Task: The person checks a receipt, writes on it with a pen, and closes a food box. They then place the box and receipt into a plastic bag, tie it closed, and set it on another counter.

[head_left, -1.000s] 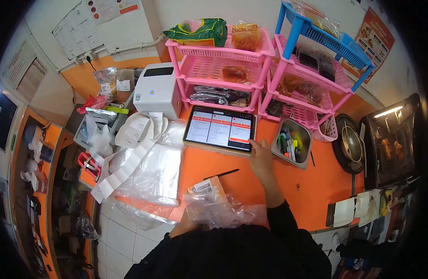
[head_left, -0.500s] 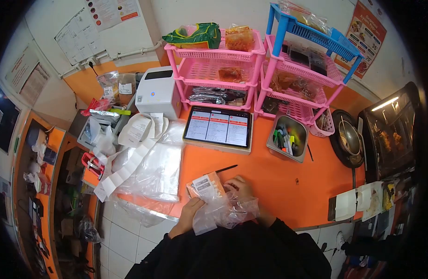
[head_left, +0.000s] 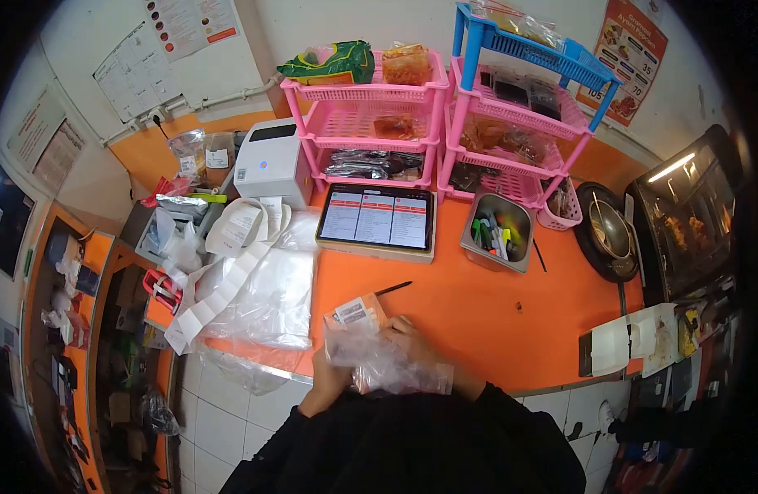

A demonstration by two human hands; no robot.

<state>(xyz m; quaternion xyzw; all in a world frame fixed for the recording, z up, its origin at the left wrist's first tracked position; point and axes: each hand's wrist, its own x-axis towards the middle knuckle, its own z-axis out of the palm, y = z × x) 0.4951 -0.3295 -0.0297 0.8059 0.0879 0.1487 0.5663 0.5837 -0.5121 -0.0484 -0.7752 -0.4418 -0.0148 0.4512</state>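
Observation:
A small orange box with a white printed label (head_left: 351, 313) lies at the table's front edge, partly covered by a clear plastic bag (head_left: 379, 354). My left hand (head_left: 330, 375) is at the left side of the box and bag, its fingers mostly hidden by the plastic. My right hand (head_left: 412, 342) is closed on the bag at the right of the box, with its fingertips near the box's edge. A black pen (head_left: 394, 288) lies just behind the box.
Behind are a tablet (head_left: 376, 217), a white printer (head_left: 273, 160), pink racks (head_left: 370, 130) and a metal tub of pens (head_left: 496, 232). Clear bags (head_left: 272, 296) and a paper strip (head_left: 222, 295) lie left. A pan (head_left: 607, 235) and open carton (head_left: 609, 346) stand right.
The view has shifted slightly. The plastic bag now reaches higher over the box and covers part of its label. My left hand has moved left and down around the box's side.

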